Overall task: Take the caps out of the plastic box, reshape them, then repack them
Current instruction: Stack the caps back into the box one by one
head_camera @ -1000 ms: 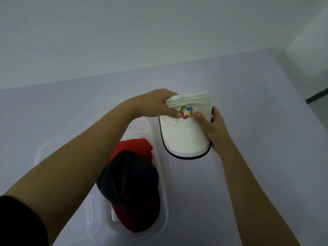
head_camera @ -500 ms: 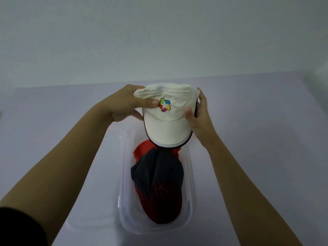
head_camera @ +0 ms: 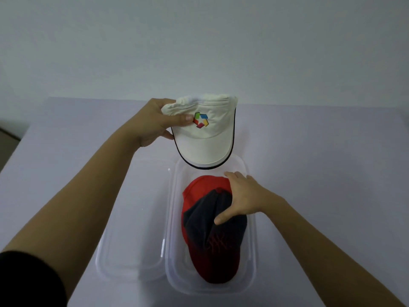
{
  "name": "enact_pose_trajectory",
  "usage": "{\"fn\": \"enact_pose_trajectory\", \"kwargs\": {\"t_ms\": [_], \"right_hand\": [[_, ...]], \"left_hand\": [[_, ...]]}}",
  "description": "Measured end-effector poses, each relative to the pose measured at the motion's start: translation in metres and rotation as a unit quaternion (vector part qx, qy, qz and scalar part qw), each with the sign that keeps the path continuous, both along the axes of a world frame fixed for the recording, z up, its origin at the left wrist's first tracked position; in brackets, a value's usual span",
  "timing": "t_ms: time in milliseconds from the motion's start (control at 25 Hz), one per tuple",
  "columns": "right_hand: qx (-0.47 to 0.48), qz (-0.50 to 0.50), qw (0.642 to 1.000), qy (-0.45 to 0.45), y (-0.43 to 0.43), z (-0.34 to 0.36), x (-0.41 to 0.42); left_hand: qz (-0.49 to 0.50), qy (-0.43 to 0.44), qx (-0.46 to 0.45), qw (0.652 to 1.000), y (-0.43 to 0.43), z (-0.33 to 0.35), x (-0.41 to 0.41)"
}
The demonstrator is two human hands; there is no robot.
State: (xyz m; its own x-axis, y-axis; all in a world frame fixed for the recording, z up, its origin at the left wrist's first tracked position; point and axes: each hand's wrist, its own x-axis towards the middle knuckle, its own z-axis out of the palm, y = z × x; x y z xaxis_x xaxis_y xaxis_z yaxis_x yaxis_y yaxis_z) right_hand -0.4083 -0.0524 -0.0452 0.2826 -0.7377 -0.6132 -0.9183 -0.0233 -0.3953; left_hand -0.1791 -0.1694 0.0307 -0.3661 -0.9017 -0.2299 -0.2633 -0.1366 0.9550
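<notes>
My left hand [head_camera: 152, 122] grips the crumpled crown of a white cap [head_camera: 205, 138] with a coloured logo, held in the air above the far end of the clear plastic box [head_camera: 251, 262]. Its brim points toward me. Inside the box lie a dark navy cap [head_camera: 212, 231] and, under it, a red cap [head_camera: 205, 185]. My right hand [head_camera: 243, 196] rests on the navy cap's crown, thumb and fingers pinching its fabric.
The box's clear lid [head_camera: 130, 251] lies flat on the table just left of the box. The pale lilac table [head_camera: 321, 162] reaches a plain wall at the back. Its left edge drops off at the far left.
My right hand let go of the white cap and came down onto the navy cap in the box. My left hand alone now holds the white cap.
</notes>
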Motion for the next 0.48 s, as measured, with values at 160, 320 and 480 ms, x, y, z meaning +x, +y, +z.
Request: {"fn": "enact_pose_trajectory", "kwargs": {"t_ms": [160,320,480], "right_hand": [[0.036,-0.056,0.987,-0.144,0.011,-0.003,0.001],[0.057,-0.088,0.967,-0.23,0.013,-0.007,0.0],[0.104,-0.061,0.959,-0.256,0.01,-0.009,-0.001]], "left_hand": [[0.033,0.016,0.008,0.999,0.008,-0.021,0.001],[0.053,0.039,0.04,0.997,0.011,-0.036,0.002],[0.07,0.065,0.044,0.994,0.011,-0.041,0.0]]}}
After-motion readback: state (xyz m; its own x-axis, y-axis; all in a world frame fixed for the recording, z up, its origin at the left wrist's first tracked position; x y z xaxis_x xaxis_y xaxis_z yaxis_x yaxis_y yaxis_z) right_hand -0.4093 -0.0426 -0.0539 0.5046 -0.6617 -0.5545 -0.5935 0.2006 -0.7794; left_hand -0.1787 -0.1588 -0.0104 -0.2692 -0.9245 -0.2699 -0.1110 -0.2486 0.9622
